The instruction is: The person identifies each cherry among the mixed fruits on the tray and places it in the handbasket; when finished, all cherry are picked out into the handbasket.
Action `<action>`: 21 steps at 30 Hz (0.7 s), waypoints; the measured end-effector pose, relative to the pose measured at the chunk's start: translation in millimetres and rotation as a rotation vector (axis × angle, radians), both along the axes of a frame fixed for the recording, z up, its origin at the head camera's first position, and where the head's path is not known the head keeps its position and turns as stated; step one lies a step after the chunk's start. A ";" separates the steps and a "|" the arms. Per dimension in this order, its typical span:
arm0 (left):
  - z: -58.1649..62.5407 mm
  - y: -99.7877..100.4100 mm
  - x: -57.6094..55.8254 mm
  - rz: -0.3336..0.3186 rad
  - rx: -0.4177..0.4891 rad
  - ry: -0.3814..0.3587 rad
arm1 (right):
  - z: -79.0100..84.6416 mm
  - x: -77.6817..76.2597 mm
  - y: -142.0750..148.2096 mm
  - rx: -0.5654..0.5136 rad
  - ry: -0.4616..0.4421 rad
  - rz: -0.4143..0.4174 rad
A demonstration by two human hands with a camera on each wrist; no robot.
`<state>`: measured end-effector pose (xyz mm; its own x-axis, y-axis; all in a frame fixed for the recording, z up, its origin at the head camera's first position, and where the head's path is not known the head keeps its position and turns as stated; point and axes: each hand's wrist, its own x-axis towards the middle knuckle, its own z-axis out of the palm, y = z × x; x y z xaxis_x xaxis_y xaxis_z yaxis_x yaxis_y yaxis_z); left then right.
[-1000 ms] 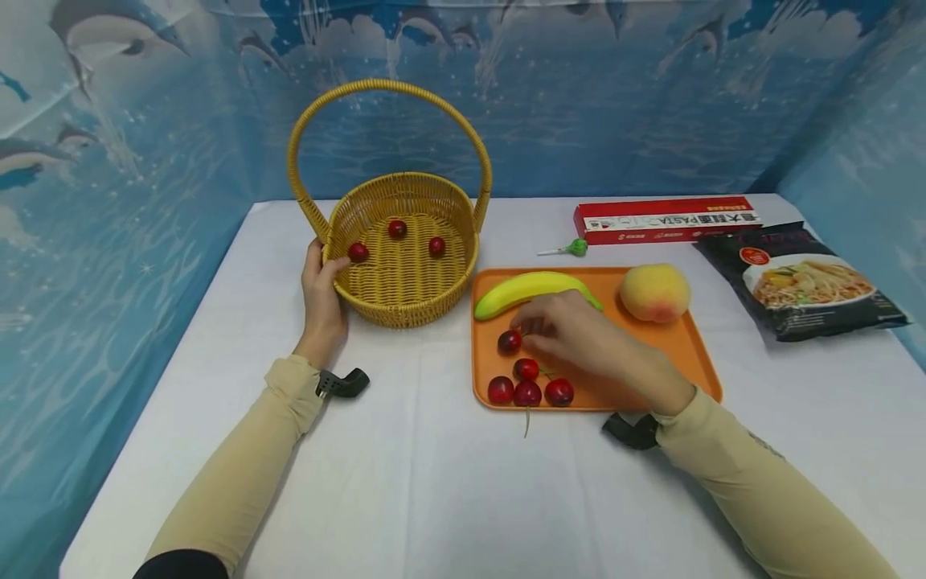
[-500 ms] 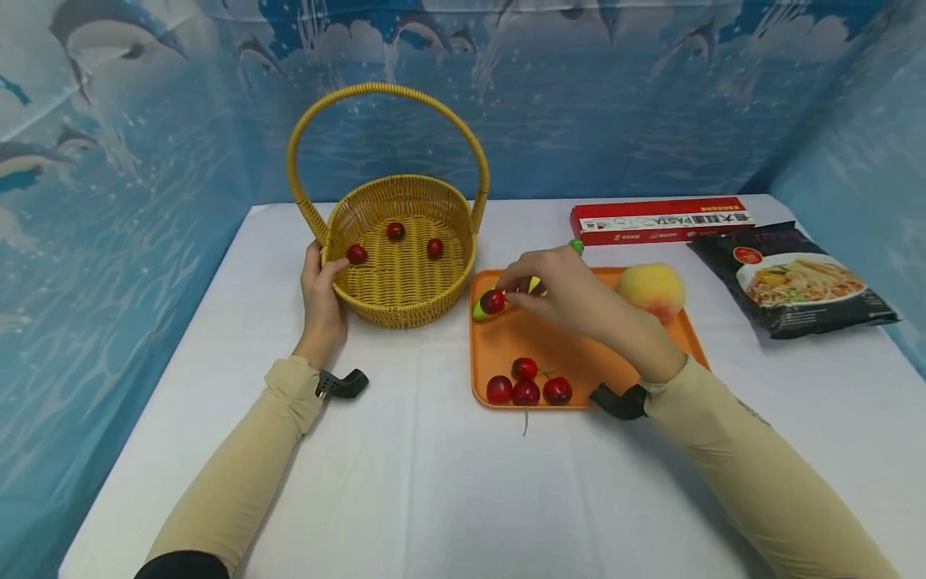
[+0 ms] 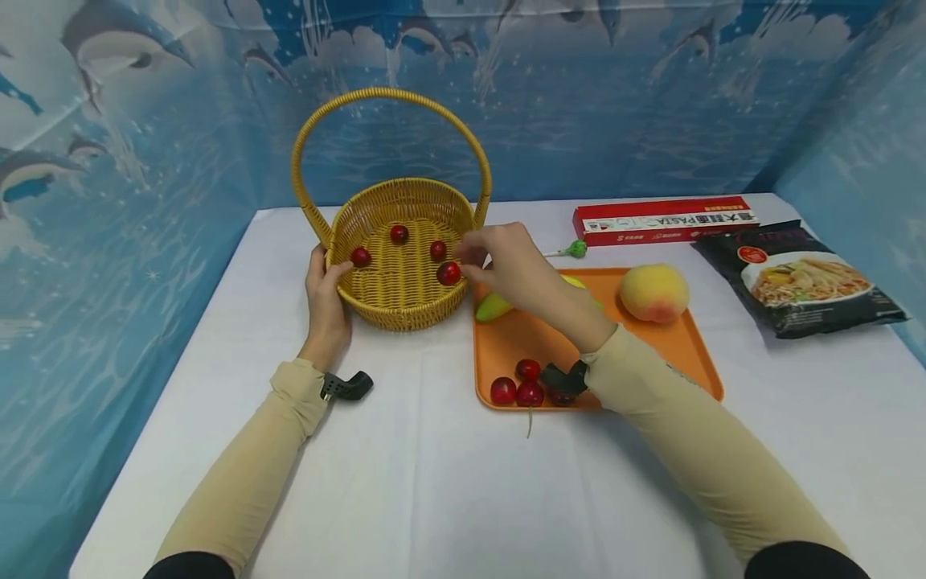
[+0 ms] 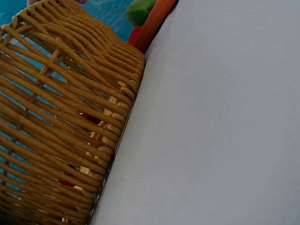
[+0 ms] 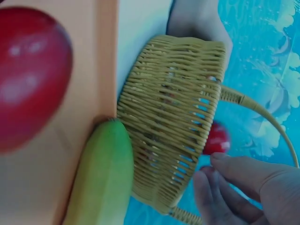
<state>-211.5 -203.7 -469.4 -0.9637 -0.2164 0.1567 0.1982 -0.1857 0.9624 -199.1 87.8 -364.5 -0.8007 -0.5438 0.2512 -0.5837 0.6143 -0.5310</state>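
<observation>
A yellow wicker basket with a tall arched handle stands at the back left, with three cherries spread on its floor, one a dark red cherry. My left hand grips its left rim, thumb over the edge and fingers outside. Over the basket's right side my right hand pinches another cherry, seemingly by its stem. In the right wrist view that cherry hangs just beyond the basket rim, below the thumb and fingertips. The left wrist view shows woven basket wall but no left fingers.
Right of the basket lies an orange tray bearing a banana, a peach and several cherries. Behind it are a green lollipop, a red pasta box and a black noodle packet.
My right hand has lifted a cherry from the tray and carried it left and away from me, over the banana to the basket. The left hand has kept its hold on the rim.
</observation>
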 end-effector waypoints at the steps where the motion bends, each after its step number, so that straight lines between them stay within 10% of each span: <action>1: -0.5 -0.4 0.1 0.004 -0.003 -0.002 | -1.1 0.4 -1.1 -0.001 -0.003 -0.003; 21: 1.8 -0.7 -0.7 -0.001 -0.025 -0.008 | -14.2 36.9 52.8 0.063 -0.159 0.046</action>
<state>-212.2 -204.4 -467.6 -0.9652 -0.2114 0.1541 0.1900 -0.1619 0.9683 -162.3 140.6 -378.7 -0.8015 -0.5915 0.0881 -0.5240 0.6236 -0.5802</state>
